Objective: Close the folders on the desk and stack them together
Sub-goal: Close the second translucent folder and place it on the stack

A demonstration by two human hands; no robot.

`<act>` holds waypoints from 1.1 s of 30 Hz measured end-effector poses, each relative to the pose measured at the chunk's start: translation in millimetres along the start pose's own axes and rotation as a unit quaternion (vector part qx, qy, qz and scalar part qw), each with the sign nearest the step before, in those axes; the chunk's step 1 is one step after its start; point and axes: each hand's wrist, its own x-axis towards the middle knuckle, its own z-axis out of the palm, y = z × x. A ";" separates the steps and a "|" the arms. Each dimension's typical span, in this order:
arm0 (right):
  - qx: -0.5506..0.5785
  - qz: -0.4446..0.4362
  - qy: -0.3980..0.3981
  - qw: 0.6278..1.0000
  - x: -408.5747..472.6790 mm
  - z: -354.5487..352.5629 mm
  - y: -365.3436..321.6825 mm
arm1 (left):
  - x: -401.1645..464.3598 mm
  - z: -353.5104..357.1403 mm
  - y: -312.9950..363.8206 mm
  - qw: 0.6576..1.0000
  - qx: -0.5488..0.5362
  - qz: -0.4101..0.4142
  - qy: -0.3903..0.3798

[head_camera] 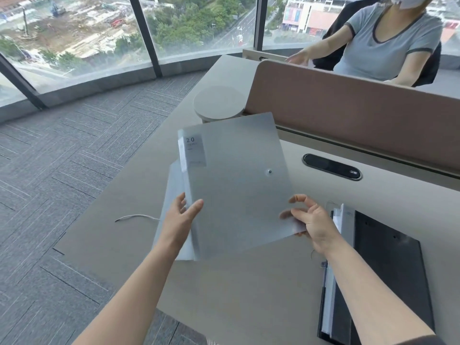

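A translucent grey folder (pixel 236 180) with a "20" label is held tilted above the desk (pixel 224 295), its cover closed over clear inner sleeves that show at its left edge. My left hand (pixel 183 215) grips the folder's spine side near the lower left, thumb on top. My right hand (pixel 311 220) pinches the lower right corner of the cover. A black folder (pixel 388 270) lies closed on the desk to the right, under my right forearm, with white pages and a clear sleeve showing along its left edge.
A loose white string (pixel 135 217) lies on the desk left of the grey folder. A round grey lid-like disc (pixel 219 103) sits at the back. A brown divider panel (pixel 348 115) and a black cable grommet (pixel 332 166) bound the far side. A person sits beyond the divider.
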 end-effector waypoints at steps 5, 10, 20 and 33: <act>0.044 -0.027 -0.029 0.998 -1.0 7.6 -14.5 | -11.9 -7.3 39.7 0.994 -0.090 0.040 -0.053; 0.059 -0.062 -0.047 0.995 -2.5 13.1 -26.7 | -13.7 -12.9 60.2 0.986 -0.139 0.051 -0.081; -0.029 -0.036 0.013 0.999 -8.4 8.1 -8.1 | -4.7 1.2 29.2 0.970 -0.216 -0.011 -0.109; -0.171 0.092 0.052 0.979 -8.9 0.0 87.8 | 10.5 12.5 -66.6 0.973 -0.140 -0.162 -0.085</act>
